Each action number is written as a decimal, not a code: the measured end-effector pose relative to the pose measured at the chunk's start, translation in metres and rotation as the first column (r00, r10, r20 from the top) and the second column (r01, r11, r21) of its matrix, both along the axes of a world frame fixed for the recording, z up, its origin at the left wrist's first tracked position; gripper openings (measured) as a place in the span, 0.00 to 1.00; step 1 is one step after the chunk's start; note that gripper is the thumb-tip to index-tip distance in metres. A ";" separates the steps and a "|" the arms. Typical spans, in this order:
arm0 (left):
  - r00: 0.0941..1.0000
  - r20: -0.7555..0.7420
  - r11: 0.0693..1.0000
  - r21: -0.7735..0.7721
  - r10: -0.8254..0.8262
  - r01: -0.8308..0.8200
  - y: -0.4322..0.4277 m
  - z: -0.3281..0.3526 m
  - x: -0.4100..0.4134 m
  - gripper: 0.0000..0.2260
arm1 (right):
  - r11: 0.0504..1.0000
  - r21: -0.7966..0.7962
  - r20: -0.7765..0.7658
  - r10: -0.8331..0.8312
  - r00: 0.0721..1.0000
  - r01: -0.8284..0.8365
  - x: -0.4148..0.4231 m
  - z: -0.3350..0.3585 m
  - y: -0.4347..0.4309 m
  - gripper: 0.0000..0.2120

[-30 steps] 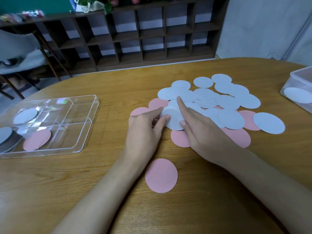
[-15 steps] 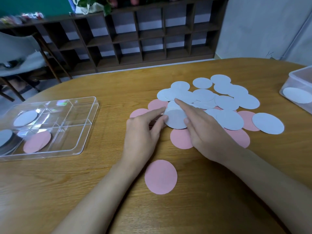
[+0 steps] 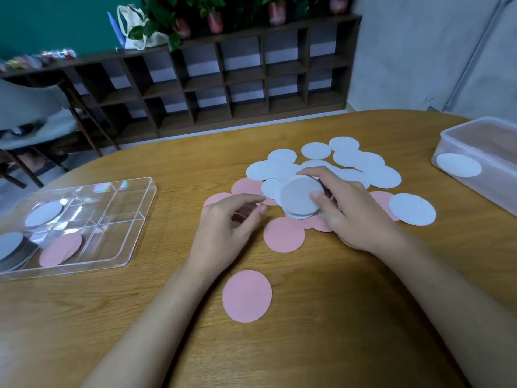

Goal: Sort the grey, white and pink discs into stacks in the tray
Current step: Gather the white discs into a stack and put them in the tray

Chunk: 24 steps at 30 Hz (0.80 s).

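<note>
A spread of white discs (image 3: 347, 158) and pink discs (image 3: 284, 235) lies on the table's middle. My right hand (image 3: 349, 211) grips a small stack of grey discs (image 3: 300, 198), lifted just above the pile, thumb on top. My left hand (image 3: 226, 228) hovers beside it, fingers loosely curled, holding nothing. One pink disc (image 3: 246, 296) lies alone nearer to me. At the left stands the clear divided tray (image 3: 134, 219), holding a grey stack (image 3: 9, 246), a white disc (image 3: 44, 213) and a pink disc (image 3: 60, 249) in separate compartments.
A clear plastic box (image 3: 481, 161) with one white disc (image 3: 458, 165) inside sits at the table's right edge. Beyond the table are a dark wooden shelf unit (image 3: 223, 77) and a chair (image 3: 33, 119) at the left.
My right hand has gathered the grey discs and raised them off the pile. My left hand has let go and drawn back to the left.
</note>
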<state>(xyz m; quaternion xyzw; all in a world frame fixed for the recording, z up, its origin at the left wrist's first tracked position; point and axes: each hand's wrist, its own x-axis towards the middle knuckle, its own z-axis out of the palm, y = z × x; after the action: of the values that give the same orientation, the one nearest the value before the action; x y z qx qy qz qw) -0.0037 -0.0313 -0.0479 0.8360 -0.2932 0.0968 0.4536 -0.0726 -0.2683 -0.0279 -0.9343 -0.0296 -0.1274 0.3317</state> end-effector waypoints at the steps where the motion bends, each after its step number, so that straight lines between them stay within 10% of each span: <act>1: 1.000 0.026 1.000 0.027 -0.003 0.002 -0.002 0.001 0.001 0.09 | 0.999 0.028 0.024 -0.015 1.000 0.014 0.000 0.001 -0.007 0.17; 15: 0.982 0.046 0.903 0.402 -0.184 0.150 -0.086 0.015 -0.003 0.20 | 0.953 0.205 0.132 -0.255 0.958 0.225 -0.021 -0.004 -0.085 0.15; 24: 0.995 0.075 0.933 0.360 -0.061 0.030 -0.069 0.006 -0.001 0.13 | 0.978 0.153 0.081 -0.157 0.984 0.143 -0.011 -0.014 -0.065 0.16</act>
<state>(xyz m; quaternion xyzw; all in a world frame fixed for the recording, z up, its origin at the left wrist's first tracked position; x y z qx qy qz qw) -0.0048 -0.1002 -0.0420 0.8928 -0.3440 0.0667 0.2831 -0.0838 -0.3330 -0.0423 -0.8999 0.0354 -0.1970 0.3874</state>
